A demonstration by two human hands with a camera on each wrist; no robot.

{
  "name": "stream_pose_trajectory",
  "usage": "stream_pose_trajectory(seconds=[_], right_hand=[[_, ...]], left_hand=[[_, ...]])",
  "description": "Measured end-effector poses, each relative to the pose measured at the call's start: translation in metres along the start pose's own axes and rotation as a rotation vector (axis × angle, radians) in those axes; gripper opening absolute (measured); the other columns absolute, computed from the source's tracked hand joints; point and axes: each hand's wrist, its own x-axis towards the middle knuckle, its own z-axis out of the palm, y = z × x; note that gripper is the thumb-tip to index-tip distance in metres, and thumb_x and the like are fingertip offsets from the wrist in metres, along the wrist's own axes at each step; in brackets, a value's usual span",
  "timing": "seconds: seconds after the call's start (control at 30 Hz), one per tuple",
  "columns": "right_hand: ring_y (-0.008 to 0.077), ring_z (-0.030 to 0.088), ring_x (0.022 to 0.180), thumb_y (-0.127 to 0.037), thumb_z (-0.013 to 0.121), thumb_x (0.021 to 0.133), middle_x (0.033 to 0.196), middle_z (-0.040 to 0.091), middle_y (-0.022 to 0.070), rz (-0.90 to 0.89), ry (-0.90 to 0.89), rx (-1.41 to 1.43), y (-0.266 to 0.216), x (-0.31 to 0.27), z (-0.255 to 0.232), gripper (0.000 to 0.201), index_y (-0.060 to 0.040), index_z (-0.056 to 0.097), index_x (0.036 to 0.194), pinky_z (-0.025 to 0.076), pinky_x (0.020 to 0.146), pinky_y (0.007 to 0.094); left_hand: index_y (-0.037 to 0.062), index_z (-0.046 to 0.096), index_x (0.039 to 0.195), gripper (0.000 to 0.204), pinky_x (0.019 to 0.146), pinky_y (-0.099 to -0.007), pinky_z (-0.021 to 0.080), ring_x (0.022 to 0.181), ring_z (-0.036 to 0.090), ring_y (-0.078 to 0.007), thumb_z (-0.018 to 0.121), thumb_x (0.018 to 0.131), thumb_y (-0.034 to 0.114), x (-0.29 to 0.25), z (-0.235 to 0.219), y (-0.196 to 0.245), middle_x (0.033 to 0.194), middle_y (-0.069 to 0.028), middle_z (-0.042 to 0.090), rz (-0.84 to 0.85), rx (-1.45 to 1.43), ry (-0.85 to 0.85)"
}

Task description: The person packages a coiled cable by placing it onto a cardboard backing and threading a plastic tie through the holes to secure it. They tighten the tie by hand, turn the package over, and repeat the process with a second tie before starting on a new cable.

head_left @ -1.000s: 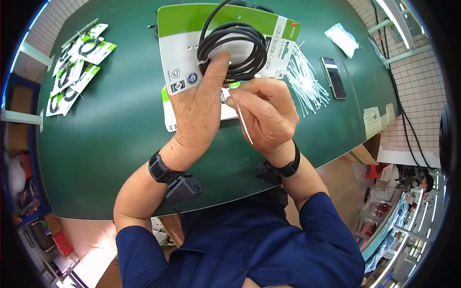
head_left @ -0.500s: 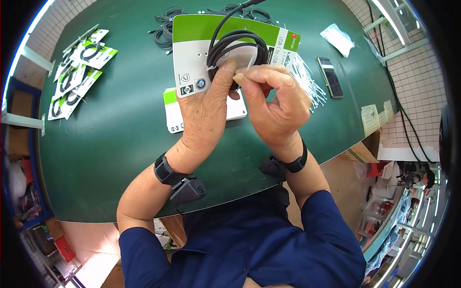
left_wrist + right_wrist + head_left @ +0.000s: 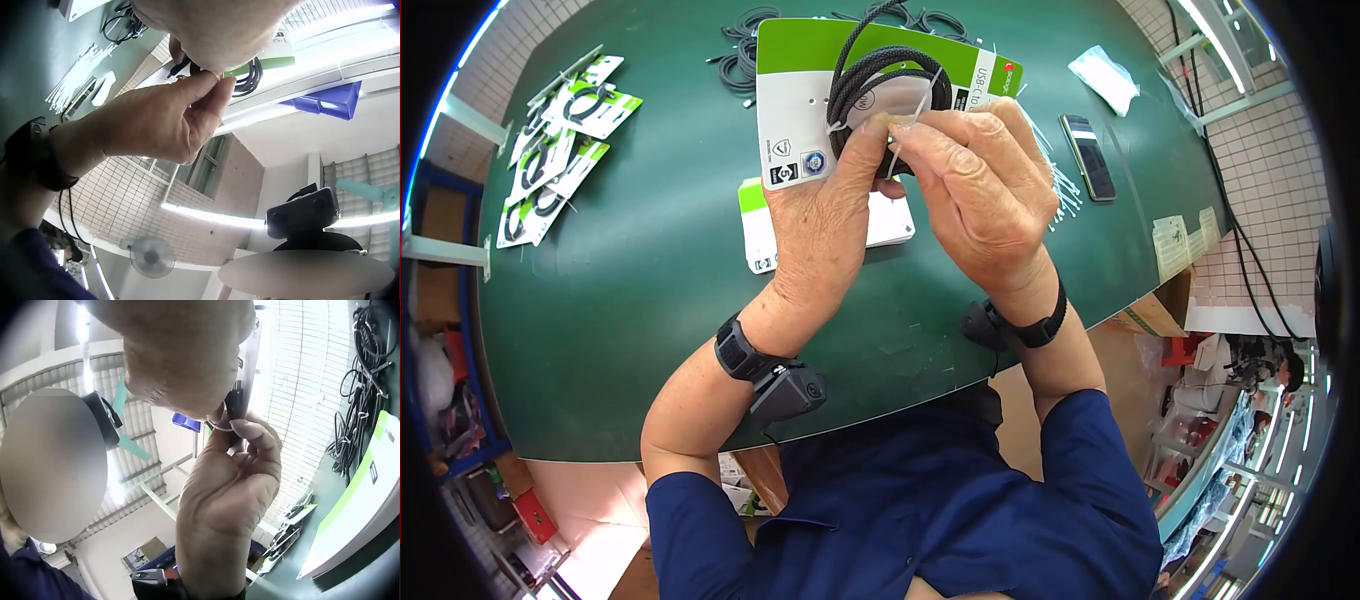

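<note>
My left hand (image 3: 820,230) grips a green-and-white USB-C cable card (image 3: 785,105), its thumb on the front. Against the card lies a coil of black braided cable (image 3: 846,90), one end rising past the top edge. A white cable tie (image 3: 932,88) crosses the coil's right part, its tail pointing up. My right hand (image 3: 985,190) pinches this tie between thumb and forefinger, close beside the left thumb. Another small white tie (image 3: 837,127) sits at the coil's left side. The right wrist view shows a black cable plug (image 3: 235,400) between both hands.
Under the hands lies a stack of cards (image 3: 758,235). Finished-looking carded cables (image 3: 550,165) are piled at left, loose black cables (image 3: 740,65) at the back. To the right are loose white ties (image 3: 1062,195), a phone (image 3: 1088,155) and a white plastic packet (image 3: 1103,80).
My right hand has moved up from below the coil to its front. The tie's tail hung down at first and now points up across the coil. The left hand keeps its hold.
</note>
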Motion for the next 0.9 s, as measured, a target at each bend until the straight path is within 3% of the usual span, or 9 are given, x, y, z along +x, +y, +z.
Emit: stream_pose_trajectory(seconds=[0.23, 0.33, 0.47, 0.63, 0.77, 0.9], right_hand=[[0.0189, 0.062, 0.079, 0.002, 0.088, 0.066, 0.104, 0.069, 0.0017, -0.029, -0.064, 0.067, 0.0, -0.009, -0.01, 0.045, -0.014, 0.08, 0.107, 0.051, 0.067, 0.0302], [0.0188, 0.063, 0.082, 0.0, 0.089, 0.065, 0.109, 0.069, 0.0012, -0.055, -0.058, 0.053, 0.001, -0.017, -0.012, 0.046, -0.0148, 0.081, 0.107, 0.051, 0.068, 0.03], [0.0186, 0.063, 0.085, -0.002, 0.09, 0.065, 0.111, 0.07, 0.0012, -0.026, -0.066, 0.08, -0.004, -0.026, -0.017, 0.048, -0.016, 0.081, 0.11, 0.052, 0.068, 0.0298], [0.0164, 0.064, 0.079, -0.007, 0.084, 0.066, 0.105, 0.072, 0.0011, -0.098, -0.016, 0.051, 0.004, -0.027, -0.012, 0.042, -0.0138, 0.08, 0.107, 0.052, 0.059, 0.0271], [0.018, 0.063, 0.083, 0.0, 0.091, 0.069, 0.111, 0.072, 0.0009, 0.025, -0.041, 0.084, -0.004, -0.03, -0.015, 0.047, -0.0172, 0.078, 0.111, 0.051, 0.067, 0.0297], [0.0175, 0.063, 0.082, 0.0, 0.091, 0.069, 0.11, 0.073, 0.0007, 0.031, -0.029, 0.097, -0.003, -0.03, -0.015, 0.045, -0.0174, 0.078, 0.109, 0.051, 0.066, 0.0299]], left_hand=[[-0.001, 0.063, 0.124, 0.03, 0.065, -0.0258, 0.057, 0.087, 0.068, -0.0131, 0.073, 0.099, 0.01, -0.007, -0.001, -0.004, 0.109, -0.007, 0.07, -0.005, -0.029, -0.046], [-0.0002, 0.063, 0.124, 0.03, 0.074, -0.0273, 0.056, 0.091, 0.066, -0.0132, 0.074, 0.098, 0.01, -0.003, 0.0, -0.008, 0.108, -0.0056, 0.07, 0.085, 0.086, 0.029], [0.0007, 0.062, 0.124, 0.031, 0.08, -0.0279, 0.055, 0.094, 0.065, -0.0128, 0.075, 0.098, 0.009, -0.004, 0.002, -0.003, 0.11, -0.0053, 0.07, 0.034, 0.076, 0.035], [0.0007, 0.062, 0.125, 0.032, 0.078, -0.0279, 0.056, 0.093, 0.065, -0.0129, 0.075, 0.097, 0.01, -0.005, -0.001, -0.003, 0.112, -0.0061, 0.069, -0.008, 0.098, 0.023], [0.0007, 0.061, 0.126, 0.033, 0.076, -0.0278, 0.057, 0.094, 0.066, -0.0131, 0.075, 0.098, 0.01, -0.005, 0.001, -0.002, 0.112, -0.0066, 0.069, 0.009, 0.073, 0.025], [0.0005, 0.061, 0.125, 0.033, 0.074, -0.0282, 0.058, 0.092, 0.067, -0.0134, 0.075, 0.098, 0.012, -0.005, 0.002, -0.003, 0.111, -0.0068, 0.069, 0.032, 0.078, 0.015]])
